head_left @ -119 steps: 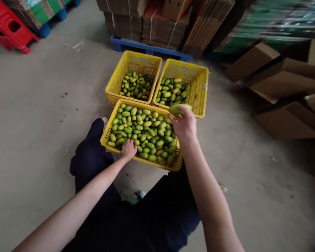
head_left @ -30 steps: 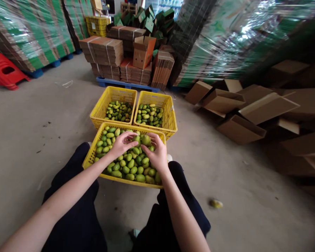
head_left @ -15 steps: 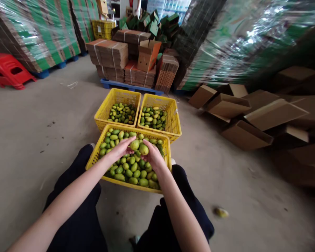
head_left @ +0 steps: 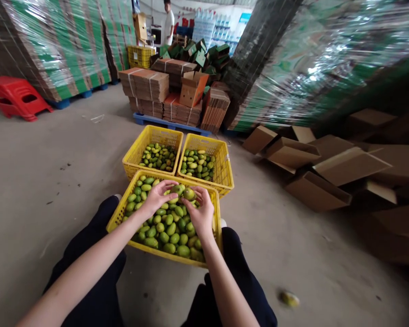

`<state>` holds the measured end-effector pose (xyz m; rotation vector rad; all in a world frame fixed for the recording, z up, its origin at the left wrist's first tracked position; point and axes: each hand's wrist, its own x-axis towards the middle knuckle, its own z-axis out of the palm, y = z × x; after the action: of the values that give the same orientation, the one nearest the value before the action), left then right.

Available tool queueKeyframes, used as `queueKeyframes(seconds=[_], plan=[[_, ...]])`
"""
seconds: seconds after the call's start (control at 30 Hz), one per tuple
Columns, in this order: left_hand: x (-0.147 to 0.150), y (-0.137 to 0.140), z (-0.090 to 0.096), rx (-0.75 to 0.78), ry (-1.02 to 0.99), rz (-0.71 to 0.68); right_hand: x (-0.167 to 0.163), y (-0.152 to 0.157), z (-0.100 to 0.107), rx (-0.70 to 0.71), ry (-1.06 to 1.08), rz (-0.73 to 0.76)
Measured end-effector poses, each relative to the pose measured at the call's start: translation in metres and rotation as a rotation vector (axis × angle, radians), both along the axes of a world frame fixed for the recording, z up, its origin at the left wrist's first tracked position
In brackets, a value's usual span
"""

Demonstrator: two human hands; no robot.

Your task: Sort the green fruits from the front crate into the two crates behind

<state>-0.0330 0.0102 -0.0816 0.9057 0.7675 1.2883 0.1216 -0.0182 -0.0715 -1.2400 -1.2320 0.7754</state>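
Observation:
My left hand point(head_left: 158, 196) is closed on a green lemon point(head_left: 177, 189), gripping it between thumb and fingers. Right beside it, my right hand point(head_left: 202, 211) pinches a second, yellowish-green lemon point(head_left: 189, 194). Both are held above the near yellow crate point(head_left: 163, 257), which is heaped with loose lemons point(head_left: 169, 229) from green to yellowish. The two held fruits sit side by side and seem to touch or nearly touch. My knees lie on either side of this crate.
Behind stand a left yellow crate point(head_left: 131, 161) and a right yellow crate point(head_left: 225, 168), partly filled with lemons. Bundled cardboard point(head_left: 150, 84) sits on a blue pallet point(head_left: 170, 125). Empty cartons point(head_left: 318, 190) lie right, a red stool point(head_left: 18, 97) left. A lemon-like fruit point(head_left: 289, 298) lies on the floor. A person point(head_left: 169, 25) stands far back.
The view has tilted up slightly, so the crates sit lower and the person at the back shows. My fingers have shifted around the two lemons, which both hands still hold.

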Motion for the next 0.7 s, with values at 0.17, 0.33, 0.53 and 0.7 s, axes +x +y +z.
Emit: queueKeyframes(seconds=[0.17,0.33,0.53,0.7], plan=[[-0.002,-0.002,0.005,-0.01,0.007,-0.022,0.001,-0.006,0.006,0.019,-0.001,-0.023],[-0.001,-0.002,0.006,-0.337,-0.188,-0.043,0.002,-0.002,0.011,-0.201,0.401,0.122],[0.0,0.001,0.009,-0.491,-0.317,-0.07,-0.003,0.004,0.01,-0.395,0.763,0.264],[-0.002,-0.001,0.005,-0.37,-0.241,-0.131,-0.01,-0.003,0.013,-0.36,0.695,0.195]])
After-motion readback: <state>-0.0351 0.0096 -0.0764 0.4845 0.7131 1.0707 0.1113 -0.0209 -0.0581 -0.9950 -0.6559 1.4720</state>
